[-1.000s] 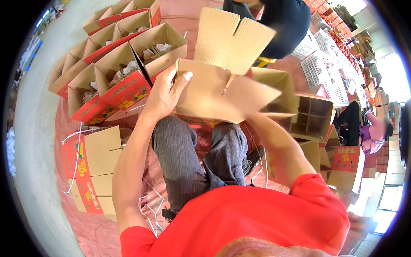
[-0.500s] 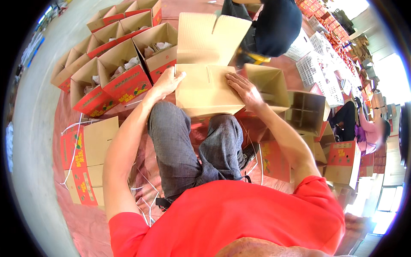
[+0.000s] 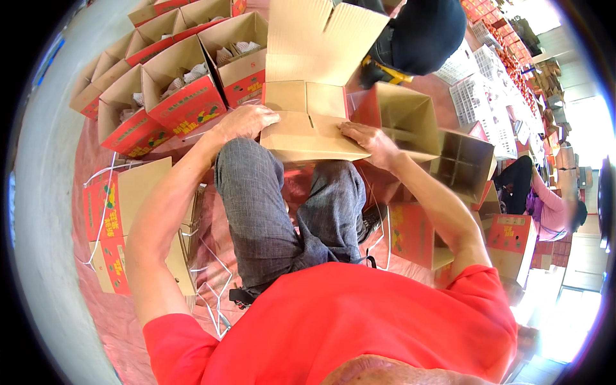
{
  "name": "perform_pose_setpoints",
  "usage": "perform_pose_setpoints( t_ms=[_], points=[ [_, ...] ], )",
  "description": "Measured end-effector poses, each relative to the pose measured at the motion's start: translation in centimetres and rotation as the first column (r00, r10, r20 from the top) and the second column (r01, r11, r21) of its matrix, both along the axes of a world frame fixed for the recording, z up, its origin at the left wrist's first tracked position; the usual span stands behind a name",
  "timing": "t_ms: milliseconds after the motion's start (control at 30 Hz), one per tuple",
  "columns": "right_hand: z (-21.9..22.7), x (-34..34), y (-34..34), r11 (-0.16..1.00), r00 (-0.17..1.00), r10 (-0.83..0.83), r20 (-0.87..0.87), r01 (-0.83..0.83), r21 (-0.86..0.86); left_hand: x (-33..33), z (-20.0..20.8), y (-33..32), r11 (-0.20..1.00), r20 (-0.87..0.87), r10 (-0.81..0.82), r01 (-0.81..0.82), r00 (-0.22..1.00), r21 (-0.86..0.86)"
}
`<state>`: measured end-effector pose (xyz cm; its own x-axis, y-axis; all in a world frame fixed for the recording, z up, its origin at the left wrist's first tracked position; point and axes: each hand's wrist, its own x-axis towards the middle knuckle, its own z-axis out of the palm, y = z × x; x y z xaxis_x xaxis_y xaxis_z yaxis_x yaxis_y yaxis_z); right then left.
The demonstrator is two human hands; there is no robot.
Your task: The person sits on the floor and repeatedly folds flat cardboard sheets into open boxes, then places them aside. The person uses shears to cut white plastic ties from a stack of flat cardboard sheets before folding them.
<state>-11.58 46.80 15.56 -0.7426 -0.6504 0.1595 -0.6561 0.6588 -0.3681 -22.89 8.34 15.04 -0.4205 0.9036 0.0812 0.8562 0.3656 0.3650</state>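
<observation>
**Pressing both palms on the folded flaps of a carton**

Looking down past our knees, we saw the plain brown carton (image 3: 308, 128) resting on our lap at the knee end, its folded flaps facing up and one tall flap standing upright on its far side. Our left hand (image 3: 247, 122) lay flat on the carton's left edge, fingers spread and curled over the flap corner, gripping nothing. Our right hand (image 3: 366, 138) lay on the right edge in the same manner, palm down, fingers loose on the cardboard. Neither hand closed round the box; both merely pressed on it.

The relation that mattered was that the carton sat squarely between the two hands, its long axis running left to right from one palm to the other. The seam between the folded flaps ran along that axis, midway between us and the upright flap. Both hands touched the box, so neither stood nearer than the other.

To the left, on the floor, stood a row of open red-and-brown boxes (image 3: 186, 90). Empty open cartons (image 3: 410, 119) stood to the right. Another person in dark clothing (image 3: 423, 32) worked just beyond the upright flap.
</observation>
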Motion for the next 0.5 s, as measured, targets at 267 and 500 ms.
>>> perform_pose_setpoints(
  t_ms=[267,500],
  points=[
    [-0.7,-0.8,0.2,0.998,0.999,0.014,0.047,-0.011,-0.056,-0.4,0.0,0.4,0.999,0.113,-0.010,0.015,0.994,-0.041],
    [-2.7,-4.2,0.6,0.985,0.977,-0.028,0.214,0.064,-0.163,-1.7,-2.5,0.5,0.999,0.118,0.014,-0.019,0.993,0.042]
  ],
)
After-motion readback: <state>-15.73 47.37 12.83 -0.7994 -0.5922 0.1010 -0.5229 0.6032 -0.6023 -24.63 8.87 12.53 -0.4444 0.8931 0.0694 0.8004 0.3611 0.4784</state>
